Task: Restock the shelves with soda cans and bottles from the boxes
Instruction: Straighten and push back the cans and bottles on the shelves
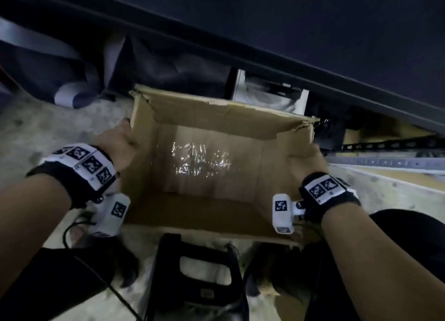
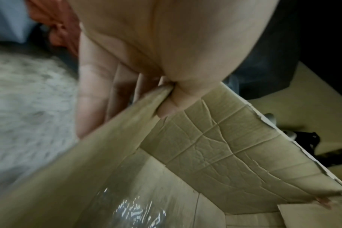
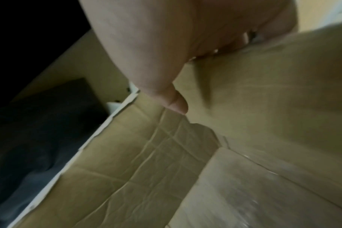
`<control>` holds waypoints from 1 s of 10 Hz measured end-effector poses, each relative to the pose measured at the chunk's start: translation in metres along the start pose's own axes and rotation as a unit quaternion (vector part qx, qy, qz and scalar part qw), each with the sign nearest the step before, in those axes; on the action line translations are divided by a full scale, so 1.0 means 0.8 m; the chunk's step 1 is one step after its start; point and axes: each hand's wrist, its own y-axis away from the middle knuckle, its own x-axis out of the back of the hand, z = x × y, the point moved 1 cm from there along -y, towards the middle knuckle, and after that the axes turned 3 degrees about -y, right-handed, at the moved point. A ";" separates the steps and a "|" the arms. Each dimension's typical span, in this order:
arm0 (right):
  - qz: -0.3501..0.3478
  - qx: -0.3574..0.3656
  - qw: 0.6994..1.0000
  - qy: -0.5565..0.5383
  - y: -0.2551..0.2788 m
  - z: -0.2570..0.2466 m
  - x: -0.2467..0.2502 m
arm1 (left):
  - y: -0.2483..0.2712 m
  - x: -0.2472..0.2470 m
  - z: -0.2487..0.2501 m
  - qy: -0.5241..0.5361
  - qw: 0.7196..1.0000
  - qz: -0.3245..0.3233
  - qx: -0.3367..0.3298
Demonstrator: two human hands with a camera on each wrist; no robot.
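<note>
An open brown cardboard box (image 1: pixel 240 118) with torn top edges is in the middle of the head view. On its bottom lies only shiny clear plastic wrap (image 1: pixel 199 159); no cans or bottles show. My left hand (image 1: pixel 122 145) grips the box's left wall, thumb inside and fingers outside, as the left wrist view shows (image 2: pixel 166 95). My right hand (image 1: pixel 305 162) grips the right wall, thumb (image 3: pixel 176 103) lying on the inner face of the box (image 3: pixel 263 108).
A black plastic stool (image 1: pixel 197 277) stands between my knees, just below the box. Dark fabric bins (image 1: pixel 168 65) and a white container (image 1: pixel 269 94) sit under a low dark shelf edge (image 1: pixel 240 56) beyond the box. The floor (image 1: pixel 60 125) is speckled grey.
</note>
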 end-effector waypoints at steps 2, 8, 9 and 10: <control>0.007 -0.045 0.999 -0.016 0.011 0.053 -0.012 | 0.024 -0.017 -0.022 0.040 0.996 -0.077 0.026; -0.120 0.001 0.987 0.108 0.136 0.051 -0.056 | 0.167 -0.003 -0.159 0.101 0.989 -0.047 0.097; -0.129 0.033 0.982 0.132 0.166 0.021 -0.064 | 0.214 0.014 -0.194 0.135 0.982 -0.037 0.130; -0.135 0.081 0.976 0.151 0.199 -0.023 -0.075 | 0.258 0.031 -0.235 0.195 0.966 -0.016 0.169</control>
